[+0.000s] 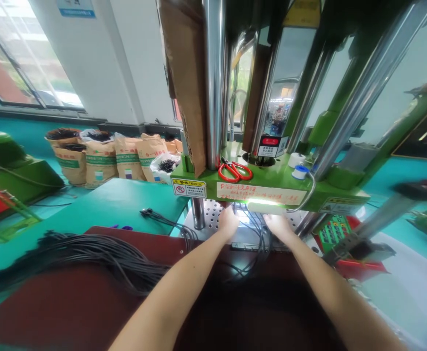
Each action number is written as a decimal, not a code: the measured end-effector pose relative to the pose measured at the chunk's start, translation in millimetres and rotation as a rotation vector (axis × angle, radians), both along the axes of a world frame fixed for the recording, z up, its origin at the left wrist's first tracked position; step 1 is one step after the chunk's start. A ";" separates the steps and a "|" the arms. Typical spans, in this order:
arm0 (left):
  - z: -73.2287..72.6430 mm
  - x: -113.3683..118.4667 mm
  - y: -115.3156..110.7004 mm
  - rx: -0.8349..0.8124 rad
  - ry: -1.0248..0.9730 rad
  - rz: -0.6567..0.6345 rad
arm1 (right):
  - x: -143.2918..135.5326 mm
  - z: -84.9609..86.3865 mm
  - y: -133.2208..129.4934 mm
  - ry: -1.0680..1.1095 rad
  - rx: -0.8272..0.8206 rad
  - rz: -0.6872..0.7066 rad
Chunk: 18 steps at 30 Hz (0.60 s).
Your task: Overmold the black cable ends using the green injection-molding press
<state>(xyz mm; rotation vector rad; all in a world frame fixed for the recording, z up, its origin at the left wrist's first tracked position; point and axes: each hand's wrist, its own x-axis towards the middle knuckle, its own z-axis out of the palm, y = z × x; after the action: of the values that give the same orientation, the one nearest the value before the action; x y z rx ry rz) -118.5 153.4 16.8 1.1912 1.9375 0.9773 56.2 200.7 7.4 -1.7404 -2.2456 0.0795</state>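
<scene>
Both arms reach forward under the green crossbeam (213, 175) of a press machine. My left hand (228, 223) is at the left side of the lit metal mold area, its fingers hidden beneath the beam. On the other side, my right hand (280, 227) has its fingers mostly concealed too. Between the hands, several thin black cables (262, 239) run out over the mold's front edge and hang toward me. Whether either hand grips a cable or the mold cannot be made out. A perforated metal plate (210, 220) lies beside my left hand.
Red-handled snips (231, 171) and a white-and-blue tape roll (300, 171) rest on the beam. A large bundle of black cables (100, 258) spreads over the brown board (52, 307). A few cable ends (147, 213) lie on the green table (136, 195). Paper sacks (100, 161) stand behind.
</scene>
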 end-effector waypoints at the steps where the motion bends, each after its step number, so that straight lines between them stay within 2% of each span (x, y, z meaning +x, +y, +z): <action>1: -0.1 -1.7 -1.9 0.023 0.092 -0.022 | -1.2 -0.5 -0.2 -0.012 0.010 -0.005; 4: -1.4 -4.4 -4.6 0.041 0.285 -0.109 | -3.1 -2.6 -0.4 -0.045 0.027 -0.019; 8: 0.3 -6.1 -1.2 0.026 0.445 -0.193 | -3.7 -0.3 -1.2 -0.072 0.044 -0.011; 14: 15.6 2.4 0.7 0.075 0.541 -0.194 | -11.2 16.7 -9.0 -0.102 0.098 0.085; 18: 16.9 15.4 0.2 0.126 0.545 -0.197 | -19.0 20.6 -14.0 -0.134 0.128 0.208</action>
<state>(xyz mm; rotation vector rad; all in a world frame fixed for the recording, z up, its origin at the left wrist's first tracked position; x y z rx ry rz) -103.1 153.6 33.7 1.8306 2.1245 0.7262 37.2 186.7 28.0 -1.4828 -2.4627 -0.1376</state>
